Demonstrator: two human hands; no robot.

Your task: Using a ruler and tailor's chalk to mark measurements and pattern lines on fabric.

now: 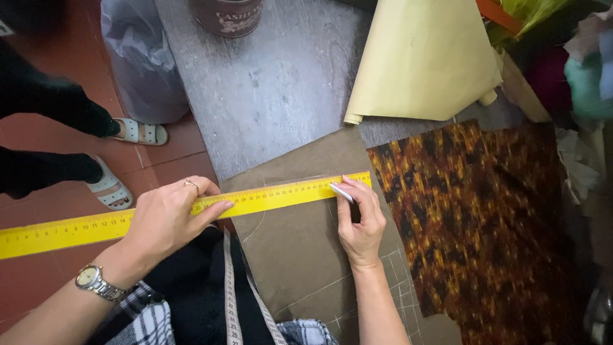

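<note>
My left hand (167, 217), with a ring and a wristwatch, presses flat on a long yellow ruler (281, 193) that lies across a brown paper pattern piece (306, 243) on the grey table (274, 83). The ruler's left end juts out over the red floor. My right hand (361, 220) pinches a small white piece of chalk (341, 192) against the ruler's lower edge near its right end. Faint chalk lines mark the brown paper below my right wrist.
Orange-and-black patterned fabric (472, 217) lies right of the brown paper. A roll of cream paper (421, 57) and a dark tin (227, 16) sit at the far side. A tape measure (231, 287) hangs down my front. Another person's sandalled feet (128, 160) stand at the left.
</note>
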